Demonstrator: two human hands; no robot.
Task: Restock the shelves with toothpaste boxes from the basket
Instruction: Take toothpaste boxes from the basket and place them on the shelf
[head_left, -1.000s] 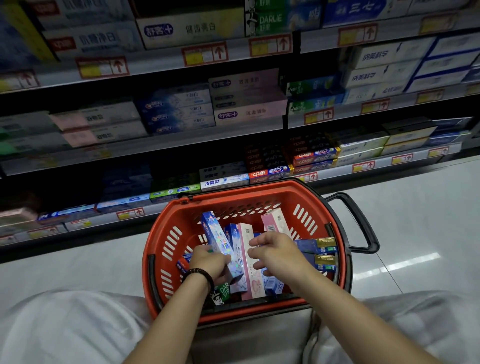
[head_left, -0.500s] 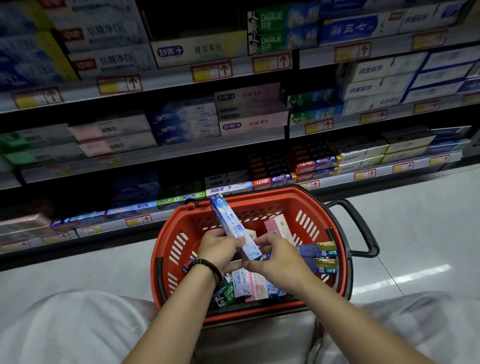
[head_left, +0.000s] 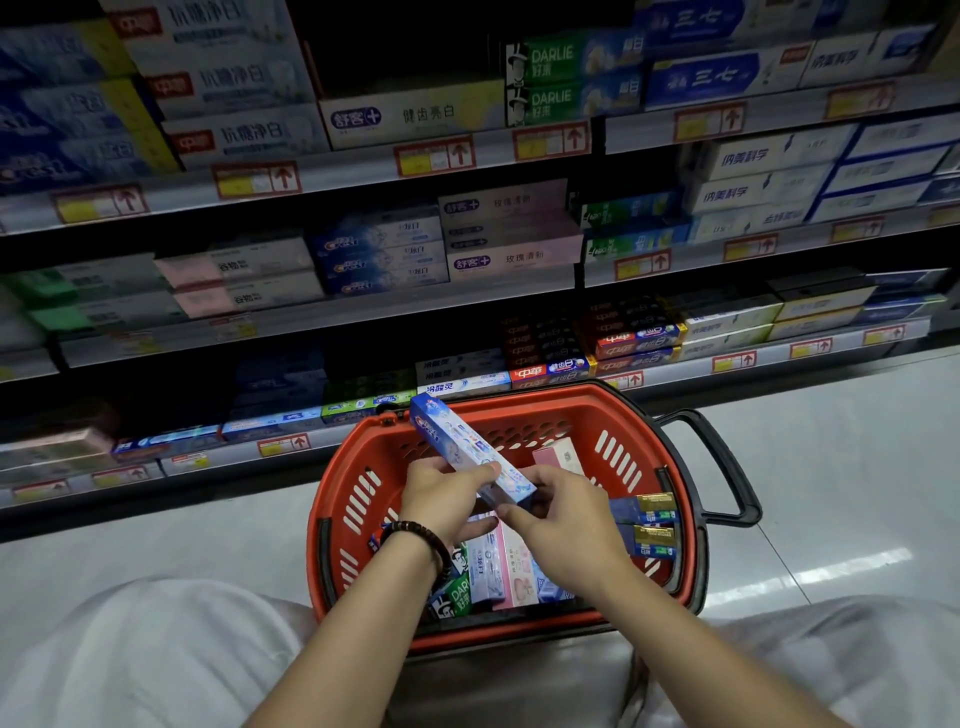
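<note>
My left grip (head_left: 442, 498) and right grip (head_left: 567, 521) pinch only the lower end of the blue box (head_left: 457, 441); it could twist free into the basket (head_left: 545, 397).

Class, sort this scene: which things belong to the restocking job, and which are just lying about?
Job: blue toothpaste box, held by left hand and right hand; red basket; pink box inside it; shelves.
Lying about: price tags; floor; bead bracelet.

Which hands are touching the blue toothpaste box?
Touching, both. Head view shows left hand and right hand gripping the blue toothpaste box near its lower end.
</note>
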